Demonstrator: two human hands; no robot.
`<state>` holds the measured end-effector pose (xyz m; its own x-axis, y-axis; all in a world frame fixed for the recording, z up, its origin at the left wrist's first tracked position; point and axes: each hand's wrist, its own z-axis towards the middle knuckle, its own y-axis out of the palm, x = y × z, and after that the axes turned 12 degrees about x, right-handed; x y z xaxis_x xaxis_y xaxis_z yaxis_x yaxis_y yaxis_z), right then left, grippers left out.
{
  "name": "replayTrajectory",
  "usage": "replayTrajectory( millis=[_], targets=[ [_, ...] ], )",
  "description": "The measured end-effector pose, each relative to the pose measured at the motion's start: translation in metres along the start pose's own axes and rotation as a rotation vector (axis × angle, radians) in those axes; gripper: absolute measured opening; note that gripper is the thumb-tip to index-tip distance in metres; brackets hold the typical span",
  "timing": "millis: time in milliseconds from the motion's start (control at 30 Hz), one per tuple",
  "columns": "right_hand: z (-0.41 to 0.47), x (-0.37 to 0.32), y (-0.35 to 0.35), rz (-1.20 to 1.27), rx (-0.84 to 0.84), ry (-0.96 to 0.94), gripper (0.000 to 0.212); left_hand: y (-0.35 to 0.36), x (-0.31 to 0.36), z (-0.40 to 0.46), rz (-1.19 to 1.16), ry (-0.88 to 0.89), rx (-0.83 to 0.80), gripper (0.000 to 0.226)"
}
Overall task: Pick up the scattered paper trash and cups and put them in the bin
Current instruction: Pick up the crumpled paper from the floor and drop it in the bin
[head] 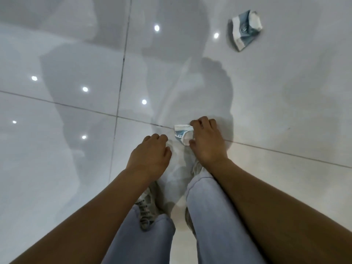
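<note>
Down at floor level, a crushed cup (182, 132) lies on the tiles just ahead of my shoes, and my right hand (204, 139) curls its fingers and thumb round it, pinching it at the edge. My left hand (152, 152) hovers just beside it, fingers loosely bent and holding nothing. This looks like the pick-up step, with the cup gripped but seemingly not yet lifted off the floor (285, 111). A second cup (245, 29), crumpled too, sits well apart at the far right. No bin is in view, so the next move, as I judge it, calls for lifting this cup, then either reaching for the far one with my free hand or finding the bin.
</note>
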<state>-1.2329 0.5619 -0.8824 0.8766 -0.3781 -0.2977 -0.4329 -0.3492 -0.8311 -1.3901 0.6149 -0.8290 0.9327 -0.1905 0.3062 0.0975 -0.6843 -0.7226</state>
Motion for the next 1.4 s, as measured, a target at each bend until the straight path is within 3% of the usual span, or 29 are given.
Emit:
replayTrajectory(
  millis=[267,433,800,1167,1400],
  targets=[
    [-0.031,-0.03,-0.056,0.108,-0.012,-0.078,0.041,-0.051,0.025,-0.016,-0.037,-0.026,0.042,0.043],
    [-0.073,-0.062,-0.124,0.117,0.008,-0.127,0.043,-0.104,0.044,-0.052,-0.152,-0.025,-0.1,0.056],
    [-0.135,-0.125,-0.261,0.088,-0.066,-0.218,0.05,-0.217,0.074,-0.148,-0.422,-0.153,-0.02,0.023],
    [-0.159,-0.245,-0.314,-0.21,-0.178,-0.483,0.048,-0.265,-0.01,-0.272,-0.563,-0.463,0.264,0.03],
    [-0.189,-0.354,-0.299,-0.375,-0.26,-0.575,0.048,-0.265,-0.104,-0.362,-0.67,-0.646,0.313,0.04]
  ],
)
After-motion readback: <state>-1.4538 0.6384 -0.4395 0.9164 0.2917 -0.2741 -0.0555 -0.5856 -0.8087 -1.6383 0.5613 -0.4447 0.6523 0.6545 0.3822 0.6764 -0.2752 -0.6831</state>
